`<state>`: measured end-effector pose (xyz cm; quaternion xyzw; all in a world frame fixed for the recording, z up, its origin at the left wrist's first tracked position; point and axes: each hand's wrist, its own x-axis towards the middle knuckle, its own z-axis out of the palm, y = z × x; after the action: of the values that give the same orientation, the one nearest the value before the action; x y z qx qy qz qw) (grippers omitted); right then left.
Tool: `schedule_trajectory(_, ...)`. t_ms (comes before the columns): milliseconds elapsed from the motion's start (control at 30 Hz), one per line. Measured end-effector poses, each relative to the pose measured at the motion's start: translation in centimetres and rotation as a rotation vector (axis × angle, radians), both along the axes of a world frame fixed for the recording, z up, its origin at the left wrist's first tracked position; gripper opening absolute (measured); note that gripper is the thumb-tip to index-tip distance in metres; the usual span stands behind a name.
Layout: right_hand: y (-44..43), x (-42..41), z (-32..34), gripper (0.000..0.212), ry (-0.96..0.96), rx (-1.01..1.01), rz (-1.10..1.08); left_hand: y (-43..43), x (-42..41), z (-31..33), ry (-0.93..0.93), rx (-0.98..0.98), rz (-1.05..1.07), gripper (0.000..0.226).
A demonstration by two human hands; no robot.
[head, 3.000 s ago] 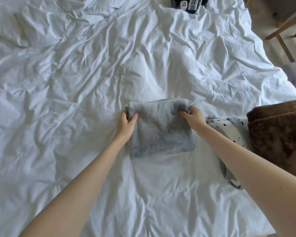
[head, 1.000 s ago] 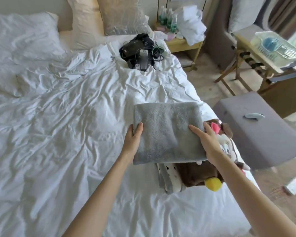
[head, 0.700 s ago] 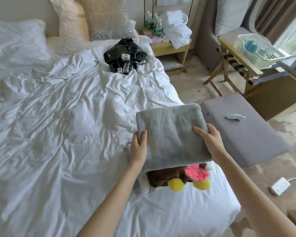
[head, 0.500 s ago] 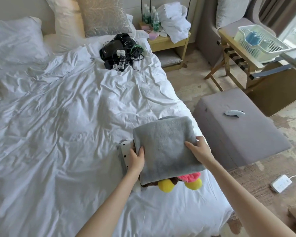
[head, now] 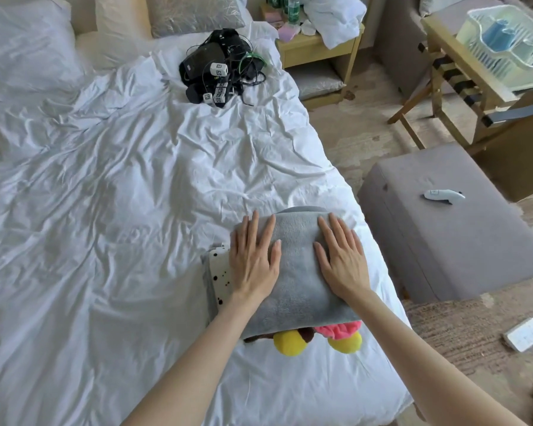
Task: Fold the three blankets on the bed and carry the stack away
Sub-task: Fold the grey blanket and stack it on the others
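Note:
A folded grey blanket [head: 296, 272] lies on top of a stack near the right edge of the white bed [head: 120, 210]. Under it, a white spotted blanket [head: 219, 272] shows at the left side. A brown blanket with yellow and pink cartoon parts [head: 293, 341] sticks out at the near edge. My left hand [head: 254, 259] lies flat on the grey blanket's left part, fingers spread. My right hand [head: 342, 258] lies flat on its right part, fingers apart. Neither hand grips anything.
A pile of black gear with cables [head: 220, 67] lies at the head of the bed near pillows [head: 194, 13]. A grey ottoman [head: 450, 241] with a small white device [head: 443, 195] stands to the right. A nightstand [head: 317, 47], a luggage rack [head: 462, 75] and a floor power strip [head: 525, 333] lie beyond.
The grey blanket was lifted off the bed and set down onto the other two folded blankets. Both hands let go of its edges and now rest flat on top.

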<state>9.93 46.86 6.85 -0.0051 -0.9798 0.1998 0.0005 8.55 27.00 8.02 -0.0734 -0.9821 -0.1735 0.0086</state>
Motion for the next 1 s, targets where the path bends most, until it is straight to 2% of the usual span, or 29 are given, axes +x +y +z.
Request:
schedule_trajectory(233, 0.0, -0.4, -6.4, 0.057, -0.054, -0.05, -0.034, 0.2, -0.4, -7.2, -0.087, 0.025, 0.012, 0.056)
schedule_trajectory(400, -0.8, -0.7, -10.0, 0.059, -0.015, -0.151, -0.056, -0.4, -0.8, -10.9, -0.024, 0.074, 0.032, 0.054)
schedule_trajectory(633, -0.9, -1.3, -13.1, 0.06, 0.029, -0.193, -0.078, -0.2, -1.2, -13.9, 0.039, 0.125, 0.036, 0.053)
schedule_trajectory(733, -1.0, -0.8, -13.4, 0.061, 0.027, -0.195, -0.07, -0.3, -0.8, -14.3, 0.049, 0.124, 0.027, 0.053)
schedule_trajectory(867, -0.8, -1.2, -11.0, 0.059, 0.0, -0.233, -0.061, -0.3, -1.1, -12.3, -0.037, 0.124, 0.026, 0.054)
schedule_trajectory(1000, 0.7, -1.8, -7.2, 0.059, -0.064, -0.478, -0.048, -0.7, -1.7, -8.5, -0.152, 0.216, 0.053, 0.053)
